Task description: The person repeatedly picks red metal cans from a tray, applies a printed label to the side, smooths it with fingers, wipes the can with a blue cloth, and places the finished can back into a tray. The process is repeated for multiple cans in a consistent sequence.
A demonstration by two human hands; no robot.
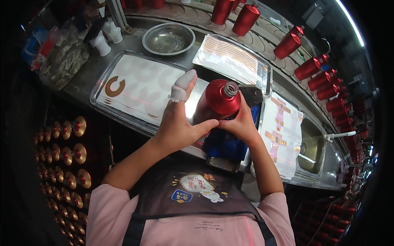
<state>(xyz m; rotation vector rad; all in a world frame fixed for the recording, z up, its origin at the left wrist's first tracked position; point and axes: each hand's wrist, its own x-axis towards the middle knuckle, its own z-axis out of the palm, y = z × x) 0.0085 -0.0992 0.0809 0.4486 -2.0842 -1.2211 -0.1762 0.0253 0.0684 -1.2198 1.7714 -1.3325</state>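
A glossy red metal bottle (217,103) with a bare, threaded neck leans between my two hands, its mouth uncapped. My right hand (243,124) grips its right side, thumb across the front. On the other side my left hand (177,127) has its thumb along the front of the bottle, the tip meeting my right thumb. The left index finger points away from the bottle and wears a white cloth finger cover (181,86). Whether the other left fingers press on the bottle is hidden. Under the bottle is a blue padded fixture (226,146).
A metal tray (100,103) holds white label sheets with a gold C-shaped sticker (114,86). Beyond lie a steel bowl (168,39) and striped sheets (227,57). Cross-shaped labels (279,113) and a sink (311,144) sit right. Red bottles (246,19) line a conveyor (197,17).
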